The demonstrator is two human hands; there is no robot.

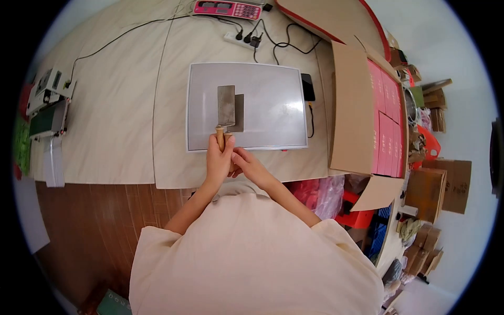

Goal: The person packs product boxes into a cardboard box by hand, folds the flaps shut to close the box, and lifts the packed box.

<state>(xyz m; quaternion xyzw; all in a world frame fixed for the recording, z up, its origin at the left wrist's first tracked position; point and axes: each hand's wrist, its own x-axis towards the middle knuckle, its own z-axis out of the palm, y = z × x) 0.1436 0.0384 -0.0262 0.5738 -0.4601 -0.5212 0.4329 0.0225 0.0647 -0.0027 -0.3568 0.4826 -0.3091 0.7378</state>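
Two flat metal scrapers with wooden handles are held over a shallow light-grey panel with a pale rim (252, 134). The front scraper (226, 105) has a broad rectangular blade pointing away from me. A darker second scraper (239, 113) shows partly behind it, to the right. My left hand (218, 157) is closed around the handles, thumb along the right side. Close against it, my right hand (249, 165) has its fingers curled at the lower end of a handle, which is mostly hidden.
Right of the panel lie a black phone (307, 87) and an open carton (350, 110) of pink boxes. Behind are a power strip (244, 41), cables and a pink scale (228, 9). A machine (52, 102) stands at the table's left end.
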